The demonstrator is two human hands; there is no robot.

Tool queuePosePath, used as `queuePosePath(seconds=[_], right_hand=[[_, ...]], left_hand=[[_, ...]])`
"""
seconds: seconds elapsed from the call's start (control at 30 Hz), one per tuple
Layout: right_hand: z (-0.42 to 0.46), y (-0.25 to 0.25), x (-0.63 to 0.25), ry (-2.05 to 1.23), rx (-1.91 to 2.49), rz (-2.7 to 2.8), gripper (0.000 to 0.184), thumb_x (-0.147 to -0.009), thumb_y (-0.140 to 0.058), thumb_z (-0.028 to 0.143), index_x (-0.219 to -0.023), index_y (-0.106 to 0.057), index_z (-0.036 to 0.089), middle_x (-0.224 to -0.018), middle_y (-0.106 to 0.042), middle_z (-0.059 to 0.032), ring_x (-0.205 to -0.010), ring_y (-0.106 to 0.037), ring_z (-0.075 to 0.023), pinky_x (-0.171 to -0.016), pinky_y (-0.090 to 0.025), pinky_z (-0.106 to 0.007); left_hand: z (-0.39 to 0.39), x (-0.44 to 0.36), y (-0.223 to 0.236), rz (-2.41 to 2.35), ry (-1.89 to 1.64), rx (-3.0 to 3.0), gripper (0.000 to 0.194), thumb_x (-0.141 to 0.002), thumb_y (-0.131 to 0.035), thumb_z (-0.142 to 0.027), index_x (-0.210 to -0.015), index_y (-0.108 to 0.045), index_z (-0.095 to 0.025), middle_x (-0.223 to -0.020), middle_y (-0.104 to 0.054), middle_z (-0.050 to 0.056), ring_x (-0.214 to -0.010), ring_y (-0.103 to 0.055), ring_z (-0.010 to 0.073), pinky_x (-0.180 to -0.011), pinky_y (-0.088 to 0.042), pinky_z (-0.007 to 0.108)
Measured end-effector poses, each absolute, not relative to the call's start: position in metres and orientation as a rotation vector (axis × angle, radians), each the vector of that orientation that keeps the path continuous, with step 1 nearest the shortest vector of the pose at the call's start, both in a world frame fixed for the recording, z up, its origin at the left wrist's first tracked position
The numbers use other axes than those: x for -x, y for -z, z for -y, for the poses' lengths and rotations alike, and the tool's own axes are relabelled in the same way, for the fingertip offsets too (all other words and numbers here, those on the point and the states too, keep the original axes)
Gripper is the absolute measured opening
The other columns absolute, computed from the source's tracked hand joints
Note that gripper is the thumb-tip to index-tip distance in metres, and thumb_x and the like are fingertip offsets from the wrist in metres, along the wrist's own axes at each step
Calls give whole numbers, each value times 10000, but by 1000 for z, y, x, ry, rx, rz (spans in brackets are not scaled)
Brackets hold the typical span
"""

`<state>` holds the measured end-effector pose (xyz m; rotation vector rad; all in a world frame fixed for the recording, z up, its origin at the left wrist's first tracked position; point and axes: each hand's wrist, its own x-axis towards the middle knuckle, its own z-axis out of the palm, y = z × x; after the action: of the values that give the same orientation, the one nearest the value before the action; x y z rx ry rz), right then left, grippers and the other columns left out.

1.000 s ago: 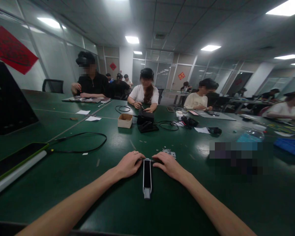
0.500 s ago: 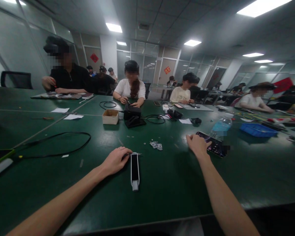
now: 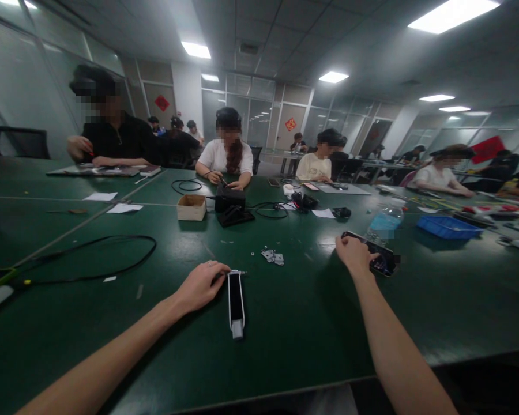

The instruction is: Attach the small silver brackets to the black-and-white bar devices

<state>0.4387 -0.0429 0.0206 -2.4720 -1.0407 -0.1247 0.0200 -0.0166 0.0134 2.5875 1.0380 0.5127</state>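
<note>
On the green table (image 3: 285, 351), in the head view, lies a narrow device with a white frame and a black inner strip (image 3: 236, 297). A small metal pin or screw crosses its far end. My left hand (image 3: 204, 283) rests at the left of that end, fingers loosely extended, fingertips at its corner. Farther right, my right hand (image 3: 355, 256) is over a smartphone (image 3: 389, 265), fingers apart and one digit reaching across its screen. The hand covers part of the phone. Between the hands, a little farther off, lies a small pile of grey metal plates (image 3: 273, 257).
A beige box (image 3: 191, 208) and a black stand-like device (image 3: 231, 204) sit ahead. Behind the phone stands a bottle with blue liquid (image 3: 384, 223); a blue tray (image 3: 447, 227) is farther right. A black cable (image 3: 149, 253) loops at left. Several people sit across the table.
My right hand has shifted slightly over the phone, and the phone's screen looks different. My left hand stays at the white-framed device. The whole view has shifted a little.
</note>
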Motion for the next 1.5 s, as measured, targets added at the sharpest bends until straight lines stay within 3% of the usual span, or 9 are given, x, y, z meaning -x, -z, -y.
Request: queuePosePath(seconds=[0.2,0.5,0.6,0.7,0.8,1.13,1.4,1.5], right_hand=[[44,-25,-437,110,2473,1058,407,-875,-396,420,-977,-698,166,-962,-651,-179,-1022,-565,-355,-937,-309,-600],[34,-22,-387,162,2389,1385,386,-901,-366,395,-846,-674,171,-892,-686,-116,-908,-611,-291,-981,-185,-646],[30,-18,-369,136,2281,1638,376,-920,-350,376,-837,-652,168,-855,-678,-101,-846,-613,-241,-976,-273,-558],[28,-15,-353,38,2105,1919,294,-906,-411,361,-895,-642,180,-916,-663,-83,-887,-595,-204,-904,-393,-382],[29,-15,-340,-35,1974,2066,240,-892,-457,337,-953,-633,186,-992,-637,-75,-942,-569,-183,-841,-422,-294],[31,-16,-332,-154,1873,2201,249,-912,-436,295,-996,-632,167,-990,-622,-82,-948,-558,-183,-868,-410,-316],[34,-18,-331,-235,1822,2191,354,-862,-508,474,-1012,-641,182,-985,-607,-78,-891,-557,-189,-787,-439,-316],[33,-16,-327,-188,1838,2201,316,-866,-510,435,-997,-642,179,-950,-602,-73,-872,-555,-185,-775,-433,-306]], left_hand=[[15,-18,-9,-1033,-543,-2595,241,-872,-446,-166,-1042,-617,-174,-991,-655,62,-913,-602,201,-837,-488,369],[16,-21,-12,-1028,-536,-2602,239,-872,-442,-158,-1036,-616,-167,-992,-659,67,-919,-602,203,-845,-481,375],[16,-21,-13,-1024,-521,-2611,235,-866,-446,-152,-1025,-617,-171,-986,-661,63,-922,-603,205,-847,-478,370],[16,-20,-11,-1028,-522,-2609,237,-869,-445,-161,-1035,-614,-176,-995,-659,63,-929,-601,203,-848,-480,363],[15,-19,-10,-1026,-524,-2603,244,-876,-438,-170,-1049,-610,-172,-1003,-655,69,-925,-598,202,-850,-481,373],[18,-21,-14,-1035,-528,-2594,242,-865,-444,-169,-1036,-616,-175,-990,-662,63,-907,-602,201,-841,-484,368],[17,-19,-12,-1026,-528,-2585,235,-875,-449,-164,-1040,-616,-172,-1000,-660,69,-932,-601,206,-854,-477,382],[16,-20,-11,-1016,-534,-2602,238,-876,-443,-159,-1043,-613,-170,-1004,-659,70,-936,-602,206,-854,-476,379]])
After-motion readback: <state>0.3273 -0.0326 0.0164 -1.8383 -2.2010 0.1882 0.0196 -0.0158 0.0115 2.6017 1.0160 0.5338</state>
